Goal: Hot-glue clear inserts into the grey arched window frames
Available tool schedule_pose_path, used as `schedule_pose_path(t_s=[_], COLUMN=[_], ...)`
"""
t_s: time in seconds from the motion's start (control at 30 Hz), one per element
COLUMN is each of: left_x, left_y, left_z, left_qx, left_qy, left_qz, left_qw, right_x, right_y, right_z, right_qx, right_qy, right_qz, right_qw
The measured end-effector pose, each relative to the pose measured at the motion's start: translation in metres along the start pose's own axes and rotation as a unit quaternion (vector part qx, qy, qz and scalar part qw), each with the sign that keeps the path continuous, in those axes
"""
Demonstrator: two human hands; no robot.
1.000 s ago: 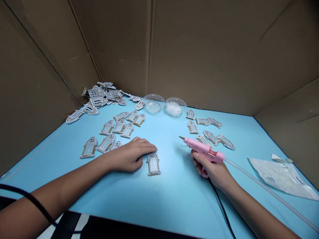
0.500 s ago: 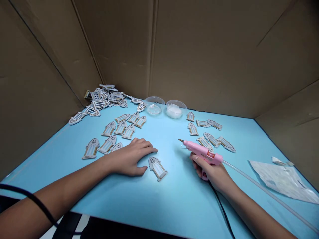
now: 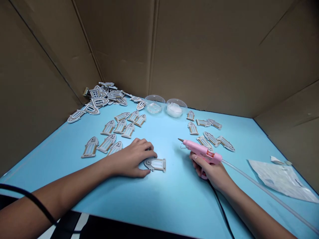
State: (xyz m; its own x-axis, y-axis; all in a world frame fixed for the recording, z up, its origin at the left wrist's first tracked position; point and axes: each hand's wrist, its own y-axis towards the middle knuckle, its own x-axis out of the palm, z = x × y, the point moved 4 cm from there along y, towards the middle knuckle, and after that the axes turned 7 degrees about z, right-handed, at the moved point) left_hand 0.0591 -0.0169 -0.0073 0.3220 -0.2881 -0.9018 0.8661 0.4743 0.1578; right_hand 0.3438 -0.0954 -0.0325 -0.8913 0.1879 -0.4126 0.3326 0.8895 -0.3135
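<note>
A white and gold arched window piece [image 3: 158, 164] lies sideways on the blue table, its arched end toward the left. My left hand [image 3: 138, 157] has thumb and index finger closed around that arched end, which is partly hidden by the fingers. In my right hand [image 3: 203, 166] is a pink glue gun [image 3: 201, 151], its metal nozzle pointing left above the table. A long clear glue stick [image 3: 261, 191] sticks out of the gun's back, and a black cord hangs below its handle.
Several similar pieces [image 3: 120, 126] lie left of centre, with a heap [image 3: 99, 96] behind them. More pieces [image 3: 211, 138] lie at right. Two clear round dishes [image 3: 155, 104] [image 3: 175, 109] stand at the back. A plastic bag [image 3: 281, 179] lies far right. Cardboard walls [image 3: 199, 56] surround the blue table [image 3: 149, 202].
The single window piece has turned from slanting to lying sideways, and my left thumb and index finger have closed on its arched end. My right hand with the glue gun has hardly moved.
</note>
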Motion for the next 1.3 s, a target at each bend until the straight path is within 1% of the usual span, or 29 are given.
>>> schedule_pose_path(t_s=[0.07, 0.17, 0.27, 0.37, 0.43, 0.5, 0.57, 0.7, 0.77, 0.87, 0.97, 1.03, 1.13, 1.17, 1.23, 1.3], left_x=[0.001, 0.0, -0.002, -0.002, -0.002, -0.002, -0.002, 0.0, 0.003, 0.007, 0.007, 0.008, 0.012, 0.013, 0.015, 0.017], left_y=[0.0, 0.0, -0.003, -0.004, -0.002, -0.001, 0.001, 0.0, -0.001, -0.001, -0.002, -0.003, -0.006, -0.006, -0.007, -0.008], left_z=[0.002, 0.002, 0.004, 0.005, 0.005, 0.005, 0.008, 0.013, 0.015, 0.013, 0.008, 0.006, 0.006, 0.006, 0.007, 0.007], left_qx=[-0.007, -0.048, -0.053, -0.059, -0.076, -0.085, -0.084, -0.053, -0.046, -0.067, -0.1, -0.112, -0.112, -0.111, -0.104, -0.088], left_qy=[0.0, -0.001, -0.043, -0.1, -0.104, -0.085, -0.069, -0.073, -0.081, -0.079, -0.055, -0.051, -0.075, -0.083, -0.1, -0.117], left_qz=[-0.006, -0.005, -0.015, -0.041, -0.048, -0.045, -0.039, -0.011, -0.014, -0.028, 0.007, 0.024, 0.006, 0.005, 0.022, 0.055], left_qw=[1.0, 0.999, 0.998, 0.992, 0.99, 0.992, 0.993, 0.996, 0.996, 0.994, 0.993, 0.992, 0.991, 0.99, 0.989, 0.988], right_x=[0.0, 0.0, 0.001, 0.002, 0.004, 0.006, 0.007, 0.004, 0.003, 0.004, 0.005, 0.006, 0.009, 0.011, 0.016, 0.022], right_y=[0.0, 0.0, -0.001, -0.005, -0.009, -0.012, -0.013, -0.01, -0.008, -0.008, -0.009, -0.01, -0.013, -0.014, -0.018, -0.023], right_z=[0.0, 0.0, 0.003, 0.003, -0.002, -0.008, -0.011, -0.004, -0.001, -0.002, -0.006, -0.009, -0.016, -0.019, -0.025, -0.029], right_qx=[0.0, 0.001, -0.002, 0.0, -0.016, -0.039, -0.045, -0.009, 0.001, -0.011, -0.032, -0.053, -0.109, -0.138, -0.214, -0.301], right_qy=[0.0, -0.013, -0.037, -0.069, -0.078, -0.075, -0.07, -0.08, -0.087, -0.081, -0.07, -0.068, -0.078, -0.084, -0.098, -0.112], right_qz=[0.001, -0.003, -0.012, -0.019, -0.035, -0.052, -0.056, -0.034, -0.028, -0.039, -0.052, -0.062, -0.075, -0.08, -0.093, -0.115], right_qw=[1.0, 1.0, 0.999, 0.997, 0.996, 0.995, 0.995, 0.996, 0.996, 0.996, 0.996, 0.994, 0.988, 0.984, 0.968, 0.94])
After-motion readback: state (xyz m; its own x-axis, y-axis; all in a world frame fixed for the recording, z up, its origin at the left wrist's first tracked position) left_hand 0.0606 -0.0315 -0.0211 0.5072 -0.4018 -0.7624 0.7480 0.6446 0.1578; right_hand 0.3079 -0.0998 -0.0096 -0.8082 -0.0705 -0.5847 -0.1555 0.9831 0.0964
